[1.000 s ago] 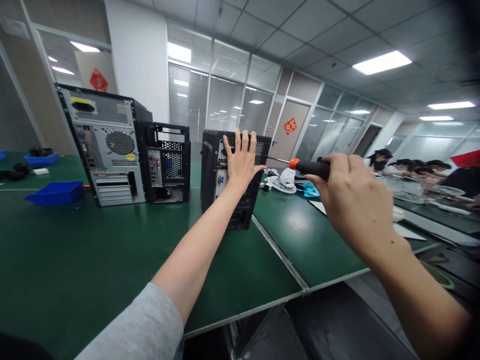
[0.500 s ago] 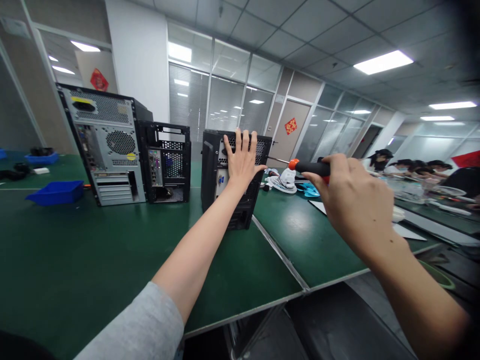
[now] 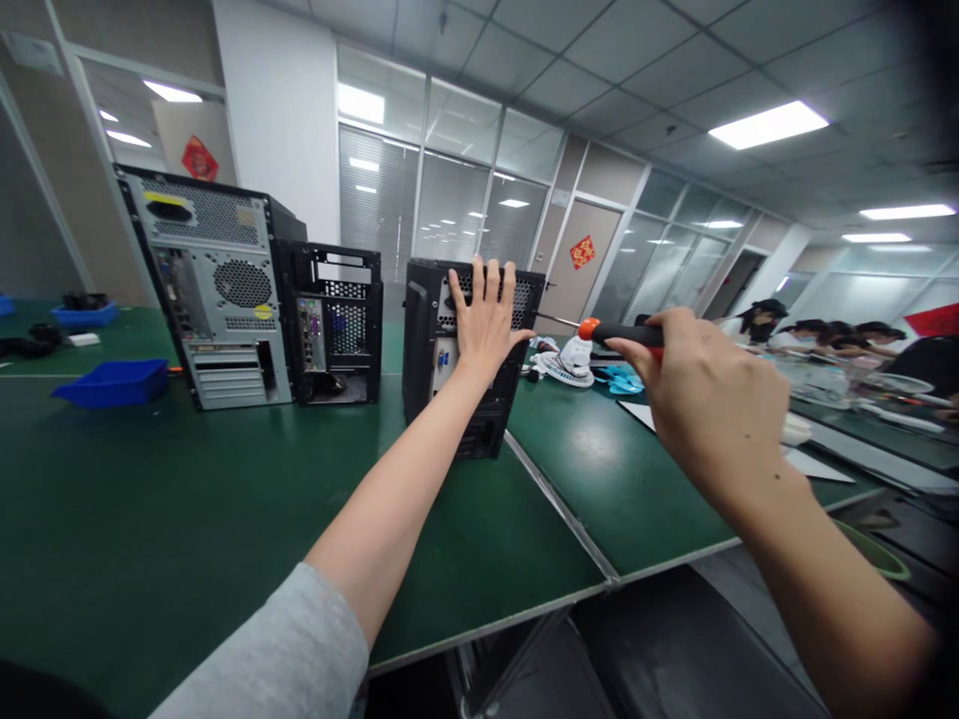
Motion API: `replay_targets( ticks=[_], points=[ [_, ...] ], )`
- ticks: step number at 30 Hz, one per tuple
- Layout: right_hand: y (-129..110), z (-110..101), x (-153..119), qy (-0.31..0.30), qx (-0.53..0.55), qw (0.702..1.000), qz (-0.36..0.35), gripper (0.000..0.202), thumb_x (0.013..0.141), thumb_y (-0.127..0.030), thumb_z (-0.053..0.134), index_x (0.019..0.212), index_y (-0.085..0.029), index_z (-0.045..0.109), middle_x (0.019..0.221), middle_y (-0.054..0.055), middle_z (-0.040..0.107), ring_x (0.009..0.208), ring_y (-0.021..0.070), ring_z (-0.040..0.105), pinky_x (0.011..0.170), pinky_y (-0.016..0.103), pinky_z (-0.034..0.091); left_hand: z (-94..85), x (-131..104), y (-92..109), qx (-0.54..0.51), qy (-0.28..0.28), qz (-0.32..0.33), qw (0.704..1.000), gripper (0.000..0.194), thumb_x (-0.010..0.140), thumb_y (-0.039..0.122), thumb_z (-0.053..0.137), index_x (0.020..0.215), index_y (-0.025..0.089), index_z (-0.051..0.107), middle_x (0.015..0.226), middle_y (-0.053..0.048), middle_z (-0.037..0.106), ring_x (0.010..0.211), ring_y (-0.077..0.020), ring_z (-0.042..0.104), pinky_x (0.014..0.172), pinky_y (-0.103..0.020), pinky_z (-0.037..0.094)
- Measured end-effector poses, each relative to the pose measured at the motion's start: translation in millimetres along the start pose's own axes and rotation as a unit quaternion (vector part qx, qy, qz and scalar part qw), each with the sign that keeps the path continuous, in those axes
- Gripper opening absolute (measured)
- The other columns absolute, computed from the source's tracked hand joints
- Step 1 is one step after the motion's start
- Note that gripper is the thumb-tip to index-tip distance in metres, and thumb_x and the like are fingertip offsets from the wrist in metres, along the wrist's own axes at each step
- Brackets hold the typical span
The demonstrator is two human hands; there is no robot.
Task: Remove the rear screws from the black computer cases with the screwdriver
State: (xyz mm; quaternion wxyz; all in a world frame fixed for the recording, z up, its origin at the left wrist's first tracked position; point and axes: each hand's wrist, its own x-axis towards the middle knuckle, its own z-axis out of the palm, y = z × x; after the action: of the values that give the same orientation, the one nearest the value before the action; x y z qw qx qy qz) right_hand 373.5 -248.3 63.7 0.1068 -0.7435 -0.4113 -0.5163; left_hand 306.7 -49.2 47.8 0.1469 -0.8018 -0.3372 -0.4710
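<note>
A black computer case (image 3: 421,340) stands upright on the green table (image 3: 330,509), its perforated back toward me. Against that back my left hand (image 3: 483,320) lies with its fingers spread, holding nothing. My right hand (image 3: 708,399) is wrapped round the black and red handle of a screwdriver (image 3: 620,333). The thin shaft points left and its tip meets the upper right edge of the case; the exact contact spot is too small to tell.
Left of it stand a grey-backed computer case (image 3: 225,330) and a smaller black case (image 3: 373,350). A blue tray (image 3: 112,383) lies farther left. Behind the screwdriver is a white fan-like object (image 3: 565,367). Several people (image 3: 756,322) sit at the far right.
My right hand has turned slightly round the screwdriver handle, with less red showing. My left hand and the case look the same.
</note>
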Motion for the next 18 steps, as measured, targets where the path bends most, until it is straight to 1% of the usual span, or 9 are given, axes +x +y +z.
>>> replay_targets(
  ticks=[5,9,14,18],
  points=[
    [-1.3,-0.4,1.1,-0.020,-0.018,0.999,0.020,0.051,0.095,-0.055,0.028,0.096,-0.014,0.059,0.075,0.007,0.066,0.054,0.0161,0.056,0.047,0.025,0.014,-0.2,-0.4,-0.1,0.004,-0.002,0.000,1.000,0.105,0.070,0.064,0.065,0.153,0.018,0.019,0.156,-0.015,0.024,0.147,-0.0380,0.002,0.116,-0.064,-0.005],
    [-1.6,-0.5,1.9,-0.040,-0.028,0.998,0.034,0.049,0.094,-0.055,0.033,0.098,-0.015,0.060,0.076,0.008,0.068,0.056,0.0167,0.057,0.048,0.025,0.014,1.0,-0.4,-0.3,0.006,0.004,0.001,1.000,0.104,0.070,0.064,0.066,0.152,0.018,0.022,0.156,-0.015,0.026,0.147,-0.0392,0.002,0.116,-0.064,-0.005],
    [-0.3,-1.3,0.8,-0.048,-0.004,0.998,0.033,0.053,0.095,-0.055,0.028,0.102,-0.013,0.060,0.080,0.011,0.069,0.060,0.0200,0.060,0.049,0.026,0.015,3.4,-0.3,-0.9,0.021,0.015,0.004,1.000,0.102,0.071,0.063,0.065,0.152,0.016,0.023,0.155,-0.017,0.027,0.146,-0.0391,0.005,0.116,-0.064,-0.005],
    [0.1,-2.1,-0.7,-0.056,0.021,0.997,0.038,0.058,0.096,-0.055,0.022,0.104,-0.012,0.060,0.082,0.013,0.069,0.062,0.0231,0.061,0.051,0.028,0.015,3.6,-0.3,-1.4,0.014,0.012,0.006,1.000,0.102,0.072,0.064,0.064,0.152,0.016,0.022,0.155,-0.016,0.027,0.146,-0.0398,0.004,0.116,-0.065,-0.003]
  ],
)
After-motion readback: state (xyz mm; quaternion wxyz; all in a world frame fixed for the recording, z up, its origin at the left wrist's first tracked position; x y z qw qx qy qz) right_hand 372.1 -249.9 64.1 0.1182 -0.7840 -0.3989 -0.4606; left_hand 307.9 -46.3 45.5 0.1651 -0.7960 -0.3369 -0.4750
